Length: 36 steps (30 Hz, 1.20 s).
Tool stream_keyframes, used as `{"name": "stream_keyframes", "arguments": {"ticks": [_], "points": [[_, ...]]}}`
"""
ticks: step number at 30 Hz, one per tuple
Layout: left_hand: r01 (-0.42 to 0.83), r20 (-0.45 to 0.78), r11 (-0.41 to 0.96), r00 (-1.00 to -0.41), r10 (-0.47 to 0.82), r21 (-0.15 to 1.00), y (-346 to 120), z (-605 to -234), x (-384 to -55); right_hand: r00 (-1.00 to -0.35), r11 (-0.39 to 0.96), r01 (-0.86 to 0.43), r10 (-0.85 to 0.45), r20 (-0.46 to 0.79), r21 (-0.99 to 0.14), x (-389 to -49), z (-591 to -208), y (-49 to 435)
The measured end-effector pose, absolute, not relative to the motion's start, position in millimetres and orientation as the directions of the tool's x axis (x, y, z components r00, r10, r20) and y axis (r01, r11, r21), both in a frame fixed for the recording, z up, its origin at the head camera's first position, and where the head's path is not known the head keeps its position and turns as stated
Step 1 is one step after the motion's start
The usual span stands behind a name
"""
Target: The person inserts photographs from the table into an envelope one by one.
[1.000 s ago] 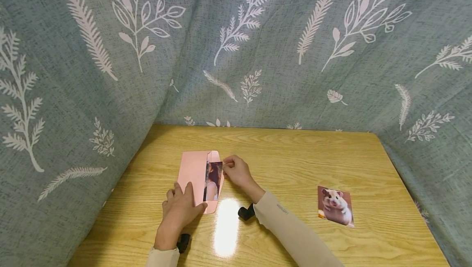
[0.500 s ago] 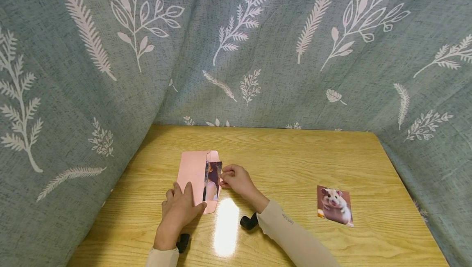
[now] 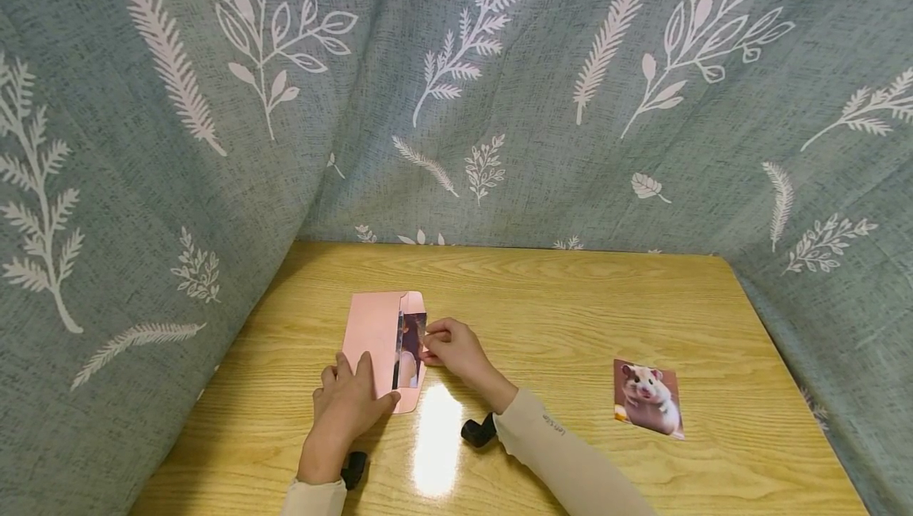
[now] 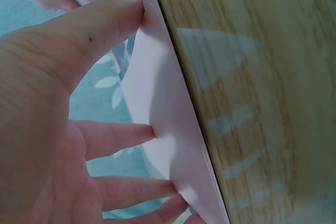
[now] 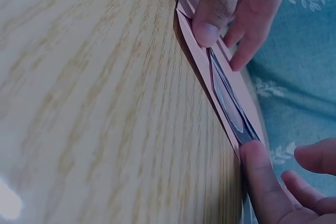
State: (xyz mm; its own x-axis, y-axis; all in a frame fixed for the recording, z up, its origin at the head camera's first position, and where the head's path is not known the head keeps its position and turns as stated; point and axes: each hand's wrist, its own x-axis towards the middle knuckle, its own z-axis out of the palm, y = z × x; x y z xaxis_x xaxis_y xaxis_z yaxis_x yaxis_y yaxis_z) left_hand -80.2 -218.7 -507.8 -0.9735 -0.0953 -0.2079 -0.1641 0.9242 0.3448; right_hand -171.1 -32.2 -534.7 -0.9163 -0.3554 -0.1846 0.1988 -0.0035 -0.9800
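A pink envelope [image 3: 372, 326] lies on the table, its flap unfolded toward the right. A printed photo [image 3: 411, 349] sits partly inside the envelope's mouth, with its right part showing over the flap. My left hand [image 3: 347, 401] rests on the envelope's near part with spread fingers; its thumb presses near the mouth, as the left wrist view also shows. My right hand [image 3: 460, 349] touches the photo's outer edge. In the right wrist view one digit [image 5: 257, 166] meets that edge while the other visible fingers stand apart from it. The photo's left part is hidden in the envelope.
A hamster photo [image 3: 647, 399] lies flat on the wooden table [image 3: 542, 302] to the right. A leaf-patterned curtain [image 3: 542, 167] borders the table's back and sides. Black wrist devices [image 3: 479, 430] sit below the wrists. A bright reflection shows near the envelope.
My right hand has come down from the photo's upper corner to the middle of its outer edge. The photo has shifted slightly left into the envelope. My left hand stays in place.
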Motion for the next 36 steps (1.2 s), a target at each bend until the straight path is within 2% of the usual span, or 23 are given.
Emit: {"name": "stream_keyframes", "arguments": {"ticks": [36], "points": [[-0.159,-0.204,0.933,-0.974,-0.096,0.324,-218.4,-506.8,-80.6,-0.914,-0.024,0.221,-0.354,-0.198,-0.975,-170.2,-534.7,-58.8]]}}
